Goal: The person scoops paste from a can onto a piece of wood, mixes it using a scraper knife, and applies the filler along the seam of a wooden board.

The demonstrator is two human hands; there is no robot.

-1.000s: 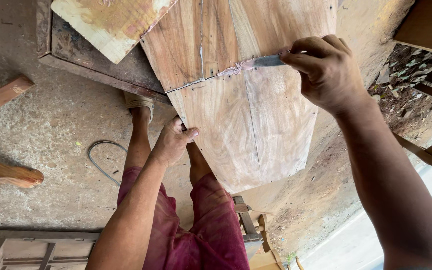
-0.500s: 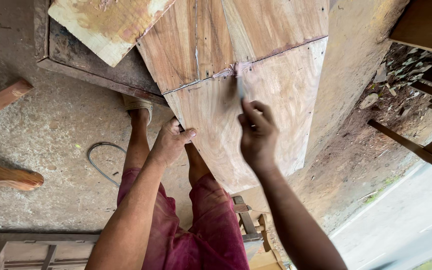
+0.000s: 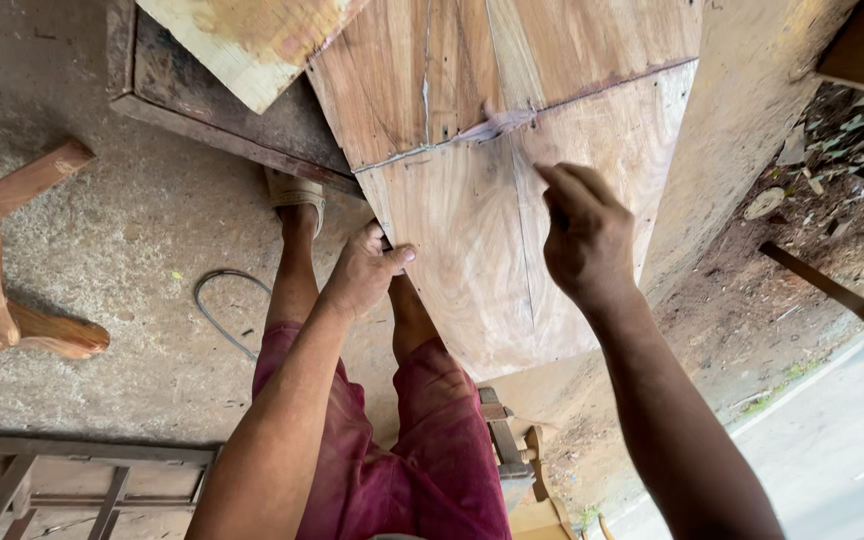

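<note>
A broad, smooth plank of pale reddish wood (image 3: 492, 240), marked with a dark pencilled line across and another lengthwise, runs its long axis from the far side toward the person, its near end rounded and tapering above the legs in maroon shorts (image 3: 432, 450). The left hand (image 3: 364, 270) grips the plank's left edge, fingers (image 3: 392, 255) curled shut over it. The right hand (image 3: 587, 235) rests on the plank's right half with fingers bunched closed; I cannot tell whether it pinches anything. The concrete floor (image 3: 142, 240) is rough and grey.
</note>
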